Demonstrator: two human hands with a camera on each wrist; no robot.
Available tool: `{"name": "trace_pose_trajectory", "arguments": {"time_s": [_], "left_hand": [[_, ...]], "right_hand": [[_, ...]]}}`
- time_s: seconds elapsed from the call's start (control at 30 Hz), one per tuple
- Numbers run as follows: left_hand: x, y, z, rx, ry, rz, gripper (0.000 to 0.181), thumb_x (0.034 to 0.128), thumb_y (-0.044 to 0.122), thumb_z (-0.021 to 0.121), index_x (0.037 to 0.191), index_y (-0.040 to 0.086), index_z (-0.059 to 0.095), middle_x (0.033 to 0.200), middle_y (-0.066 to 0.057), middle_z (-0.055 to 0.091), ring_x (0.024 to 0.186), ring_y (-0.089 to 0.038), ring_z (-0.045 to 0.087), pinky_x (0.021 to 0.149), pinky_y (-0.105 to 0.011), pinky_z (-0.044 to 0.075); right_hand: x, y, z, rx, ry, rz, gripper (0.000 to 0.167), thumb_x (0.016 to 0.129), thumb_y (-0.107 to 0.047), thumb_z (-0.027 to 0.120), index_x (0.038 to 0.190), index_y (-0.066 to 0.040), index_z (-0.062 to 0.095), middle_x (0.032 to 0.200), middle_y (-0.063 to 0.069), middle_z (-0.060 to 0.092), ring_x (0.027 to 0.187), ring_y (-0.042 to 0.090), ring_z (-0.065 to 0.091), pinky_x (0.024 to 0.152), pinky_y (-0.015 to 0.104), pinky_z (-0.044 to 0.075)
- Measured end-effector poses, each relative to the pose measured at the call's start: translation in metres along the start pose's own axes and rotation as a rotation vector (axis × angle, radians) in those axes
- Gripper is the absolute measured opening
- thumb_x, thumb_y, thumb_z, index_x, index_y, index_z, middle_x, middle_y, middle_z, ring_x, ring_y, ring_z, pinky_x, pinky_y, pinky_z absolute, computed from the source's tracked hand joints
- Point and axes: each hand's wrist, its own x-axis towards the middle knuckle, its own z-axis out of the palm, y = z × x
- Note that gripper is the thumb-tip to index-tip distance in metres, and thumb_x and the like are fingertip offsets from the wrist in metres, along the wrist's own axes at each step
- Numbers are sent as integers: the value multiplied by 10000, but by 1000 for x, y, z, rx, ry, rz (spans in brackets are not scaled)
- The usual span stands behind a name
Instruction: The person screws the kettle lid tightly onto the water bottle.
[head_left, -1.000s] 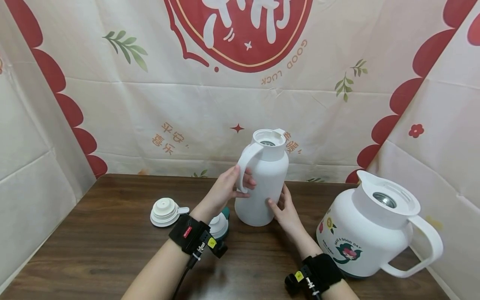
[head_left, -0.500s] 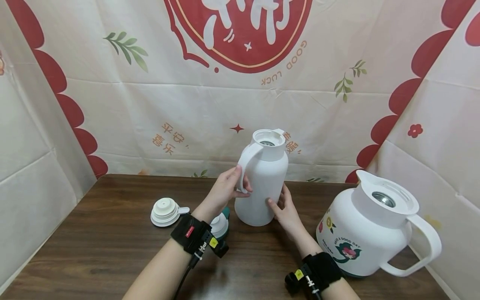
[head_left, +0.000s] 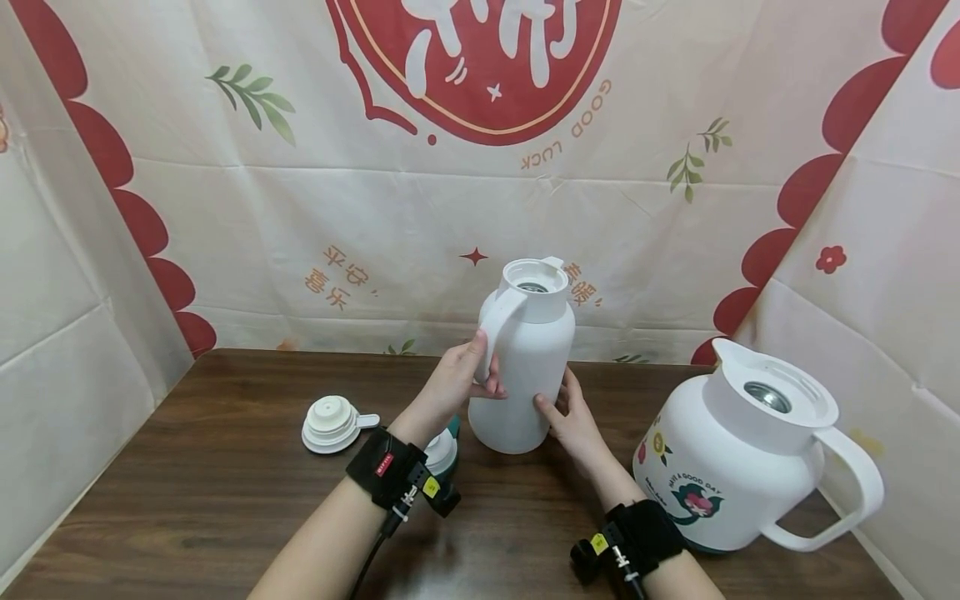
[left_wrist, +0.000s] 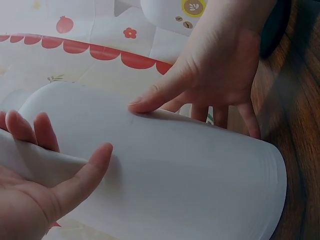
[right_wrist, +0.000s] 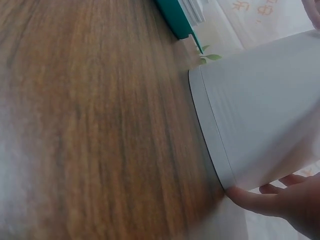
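tall white jug: the tall white jug (head_left: 534, 367) stands upright on the dark wooden counter (head_left: 217, 492), between the two hands, its round mouth facing up with a metallic ring inside.
left hand: the left hand (head_left: 455, 377) grips the handle (head_left: 499, 323), fingers curled round it and their tips showing past it, in the gap beside the jug's body; the left wrist view has the thumb stretched along the body, though i cannot tell whether its tip touches.
right hand: the right hand (head_left: 574, 423) rests on the jug's lower right side, thumb on the near face, the other fingers spread and reaching round toward the back; one of its digits meets the bottom edge in the right wrist view.
large white pot: a squat large white pot (head_left: 742, 471) with printed pictures sits right of the right hand, well apart from the jug, spout pointing back and handle out to the right.
white lid: a white lid (head_left: 330, 423) with a side tab lies left of the left forearm.
white-and-teal lid: a second, white-and-teal lid (head_left: 442, 452) is partly hidden behind the left wristband (head_left: 378, 467), near the jug's base.
backdrop: a cream cloth (head_left: 420, 225) with red scallops hangs behind.
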Motion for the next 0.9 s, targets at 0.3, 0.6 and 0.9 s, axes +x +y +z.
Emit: {"name": "trace_pose_trajectory", "arguments": {"time_s": [0.3,0.6,0.9], "left_hand": [[-1,0,6,6,-14,7,589,1021,506,266,753,42,511,610,-44,486,689,-202,571,774,-413,535],[-2,-3,12,13,-11,44,593,1034,480,235,716,43,478,591,-39,455,633,-189,521,750,-417,533],[-5,-4,16,-10,-10,77,582,1037,466,246,694,48,462,583,-42,433,610,-190,487,717,-365,516]], "right_hand": [[2,1,-1,10,1,-4,775,990,-279,539,1537,-121,11,1477,276,249,1319,417,318,931,614,384],[2,-5,-3,14,-13,23,758,1000,-273,517,1532,-87,9,1484,294,221,1326,437,293,935,614,381],[1,-3,-5,25,-42,14,765,998,-303,506,1534,-103,-2,1493,284,205,1334,443,279,927,615,387]]}}
